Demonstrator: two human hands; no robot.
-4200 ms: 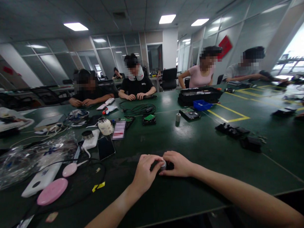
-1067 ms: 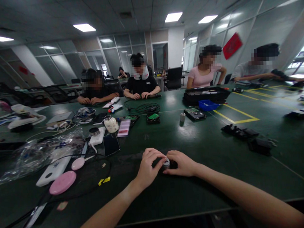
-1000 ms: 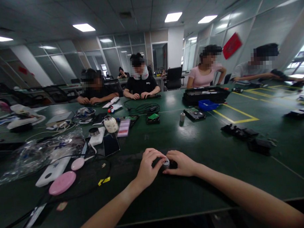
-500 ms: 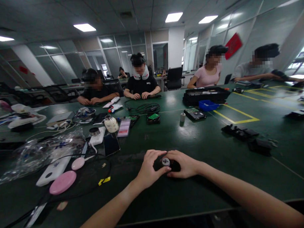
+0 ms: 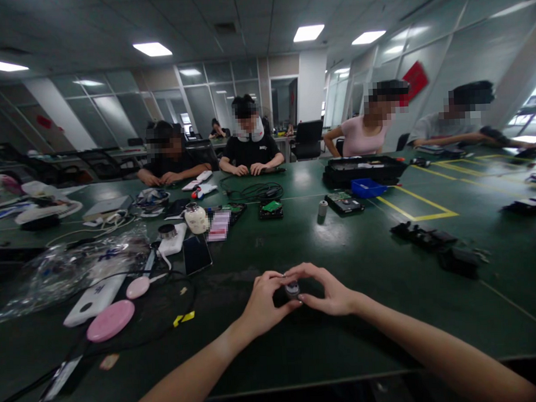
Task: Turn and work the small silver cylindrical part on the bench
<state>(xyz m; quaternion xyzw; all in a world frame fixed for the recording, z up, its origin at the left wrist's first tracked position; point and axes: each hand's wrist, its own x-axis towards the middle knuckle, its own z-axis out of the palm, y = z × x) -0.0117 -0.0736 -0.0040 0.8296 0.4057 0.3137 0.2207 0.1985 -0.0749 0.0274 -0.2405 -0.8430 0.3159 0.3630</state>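
Observation:
Between my two hands, low over the green table, is a small metal cylinder [image 5: 292, 290] with a round, pale top and dark spots on it. It resembles a small electric motor. My left hand [image 5: 265, 301] curls around it from the left, thumb at the near side and fingers behind. From the right, my right hand [image 5: 326, 290] bends around it, with its thumb tip at the near edge and its fingers arched over the far side. The fingertips partly hide the cylinder. A second silver cylinder [image 5: 322, 208] stands upright farther out on the table.
A phone [image 5: 196, 254], a pink disc [image 5: 111, 321], cables and clear plastic wrap [image 5: 94, 260] crowd the left. Beyond are hard drives [image 5: 345, 202], a blue tray [image 5: 368, 187] and a black case [image 5: 363, 170]. Black parts [image 5: 457, 260] lie at right. Several people sit across the table.
My right hand has loosened into a wider arch, its fingers lifting and its thumb rising a little. The cylinder sits slightly lower in view. Across the table, a person in pink has turned.

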